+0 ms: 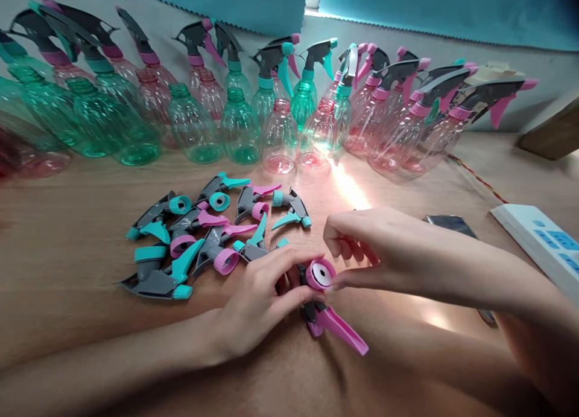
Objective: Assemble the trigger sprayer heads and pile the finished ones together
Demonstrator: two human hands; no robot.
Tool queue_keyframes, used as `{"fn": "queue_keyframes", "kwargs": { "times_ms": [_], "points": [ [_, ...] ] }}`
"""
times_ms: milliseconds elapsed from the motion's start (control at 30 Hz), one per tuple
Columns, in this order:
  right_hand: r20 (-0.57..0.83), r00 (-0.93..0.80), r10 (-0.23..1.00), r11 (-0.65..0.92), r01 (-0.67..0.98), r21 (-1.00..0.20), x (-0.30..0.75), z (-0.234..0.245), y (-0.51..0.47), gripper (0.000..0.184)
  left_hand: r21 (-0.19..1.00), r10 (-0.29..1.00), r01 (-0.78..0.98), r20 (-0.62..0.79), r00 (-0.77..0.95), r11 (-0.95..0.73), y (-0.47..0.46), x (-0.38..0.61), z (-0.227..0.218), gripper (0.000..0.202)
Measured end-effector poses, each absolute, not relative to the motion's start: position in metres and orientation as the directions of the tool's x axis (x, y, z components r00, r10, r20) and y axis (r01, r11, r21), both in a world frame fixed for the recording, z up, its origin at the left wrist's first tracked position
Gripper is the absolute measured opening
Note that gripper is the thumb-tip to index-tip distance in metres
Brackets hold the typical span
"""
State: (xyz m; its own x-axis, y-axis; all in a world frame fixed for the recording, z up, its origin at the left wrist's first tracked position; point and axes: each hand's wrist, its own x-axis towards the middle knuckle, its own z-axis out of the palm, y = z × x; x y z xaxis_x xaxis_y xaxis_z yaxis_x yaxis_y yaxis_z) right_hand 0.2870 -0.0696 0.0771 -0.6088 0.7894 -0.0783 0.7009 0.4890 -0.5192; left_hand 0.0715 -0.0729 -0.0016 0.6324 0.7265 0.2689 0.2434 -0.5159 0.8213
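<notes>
My left hand (260, 299) is closed around a grey and pink trigger spray head (338, 327), thumb and fingers on its pink collar. The collar faces up, and a white disc with a small dark hole shows inside it. The pink trigger points down to the right. Close by on the right, my right hand (362, 248) has its fingers curled, with a gap between them and the thumb. Its thumb tip is at the collar's edge; whether it touches I cannot tell. Left of my hands lie several loose spray heads (156, 278) in grey with teal or pink parts.
Behind stand several clear green bottles (196, 130) and pink bottles (280, 139), some without tops, others with spray heads (402, 73) on. To the right are a dark phone (447, 224), partly under my right arm, and a white device with blue buttons (538, 236) with a wire.
</notes>
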Motion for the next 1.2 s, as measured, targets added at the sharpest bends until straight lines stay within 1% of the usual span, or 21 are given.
{"fn": "queue_keyframes", "kwargs": {
  "times_ms": [200, 433, 600, 667, 1200],
  "points": [
    [-0.122, -0.625, 0.772, 0.472, 0.690, -0.548, 0.292, 0.085, -0.067, 0.027, 0.817, 0.734, 0.266, 0.254, 0.630, -0.511, -0.073, 0.072, -0.001, 0.030],
    [-0.137, -0.595, 0.792, 0.459, 0.728, -0.509, 0.291, 0.093, -0.064, 0.019, 0.833, 0.737, 0.260, 0.234, 0.634, -0.488, -0.074, 0.072, 0.002, 0.030],
    [-0.143, -0.660, 0.737, 0.495, 0.672, -0.551, 0.285, 0.088, -0.063, 0.011, 0.844, 0.734, 0.247, 0.227, 0.640, -0.476, -0.074, 0.072, 0.002, 0.027],
    [-0.134, -0.666, 0.734, 0.495, 0.660, -0.566, 0.284, 0.084, -0.063, 0.008, 0.853, 0.735, 0.239, 0.220, 0.641, -0.463, -0.074, 0.073, 0.002, 0.025],
    [-0.091, -0.675, 0.732, 0.522, 0.642, -0.561, 0.280, 0.080, -0.067, 0.007, 0.867, 0.735, 0.223, 0.212, 0.644, -0.446, -0.074, 0.072, 0.002, 0.027]
  ]
}}
